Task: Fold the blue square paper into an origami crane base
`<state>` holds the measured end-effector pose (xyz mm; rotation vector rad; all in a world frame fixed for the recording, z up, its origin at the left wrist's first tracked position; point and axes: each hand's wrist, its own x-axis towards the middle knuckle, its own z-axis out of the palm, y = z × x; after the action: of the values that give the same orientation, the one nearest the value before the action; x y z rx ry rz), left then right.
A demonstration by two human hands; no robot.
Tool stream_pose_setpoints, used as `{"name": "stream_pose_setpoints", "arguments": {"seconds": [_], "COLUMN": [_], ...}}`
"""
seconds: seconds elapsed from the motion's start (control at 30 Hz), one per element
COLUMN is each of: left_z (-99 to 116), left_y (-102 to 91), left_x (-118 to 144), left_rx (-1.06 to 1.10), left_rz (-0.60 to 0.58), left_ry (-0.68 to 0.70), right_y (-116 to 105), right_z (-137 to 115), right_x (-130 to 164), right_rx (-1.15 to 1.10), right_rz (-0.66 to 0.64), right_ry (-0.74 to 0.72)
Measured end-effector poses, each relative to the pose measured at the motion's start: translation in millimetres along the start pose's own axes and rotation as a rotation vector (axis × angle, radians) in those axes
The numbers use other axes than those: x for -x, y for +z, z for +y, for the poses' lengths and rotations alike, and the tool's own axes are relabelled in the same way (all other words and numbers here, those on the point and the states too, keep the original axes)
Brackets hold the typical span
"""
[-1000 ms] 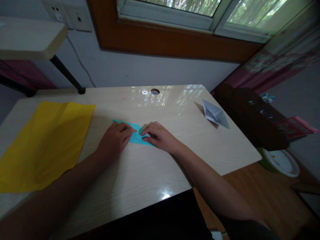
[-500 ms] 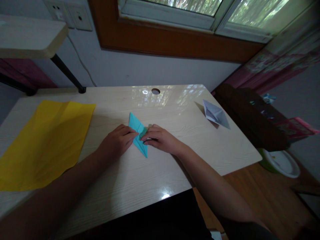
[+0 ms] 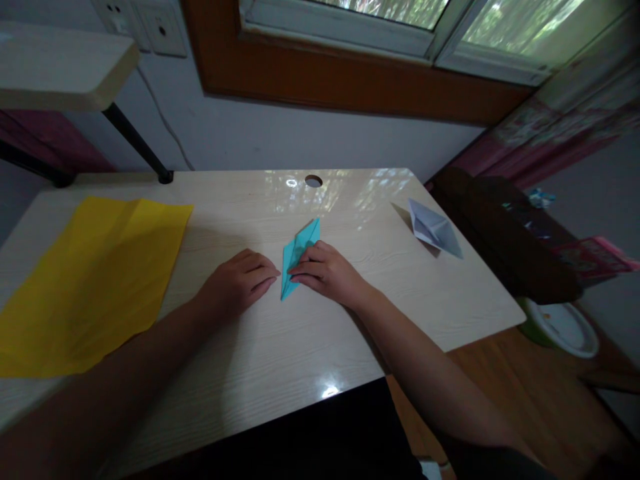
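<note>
A folded turquoise paper, long and pointed at both ends, is near the middle of the table. My right hand grips it from the right, fingers bent over its lower part and hiding some of the folds. Just left of the paper is my left hand, its thumb and fingertips pressed together. A small gap separates those fingertips from the paper, and nothing shows between them.
On the left lies a large yellow sheet, partly behind my left forearm. A white folded paper boat sits at the right. The pale table has a cable hole near its back edge, and a shelf stands over the back left corner.
The turquoise paper has turned, its upper point swinging from left to right. My left hand has let go of it, while my right hand keeps hold.
</note>
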<state>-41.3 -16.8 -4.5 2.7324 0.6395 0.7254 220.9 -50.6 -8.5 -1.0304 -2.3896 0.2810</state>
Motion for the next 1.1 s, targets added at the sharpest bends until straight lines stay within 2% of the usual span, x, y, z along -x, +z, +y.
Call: {"name": "stream_pose_setpoints", "arguments": {"seconds": [0.13,0.23,0.9,1.0,1.1], "left_z": [5,8,11,13,16], "left_y": [-0.4,1.7,-1.4,-2.0,-2.6], "left_x": [0,0,5,5,4], "left_rx": [0.054,0.068,0.028,-0.013,-0.095], "left_rz": [-0.075,-0.101,-0.173,-0.16,-0.131], "left_ry": [0.139,0.181,0.233,0.227,0.18], "right_y": [-4,-6,-8,-7,-7], "right_z": [8,10,8,8,6], "right_x": [4,5,4,5,7], "right_rx": [-0.068,-0.14,-0.141,-0.093,0.05], "right_rz": [0.017,0.014,-0.005,-0.032,-0.035], "right_ry": [0.007,0.004,0.052,0.078,0.14]}}
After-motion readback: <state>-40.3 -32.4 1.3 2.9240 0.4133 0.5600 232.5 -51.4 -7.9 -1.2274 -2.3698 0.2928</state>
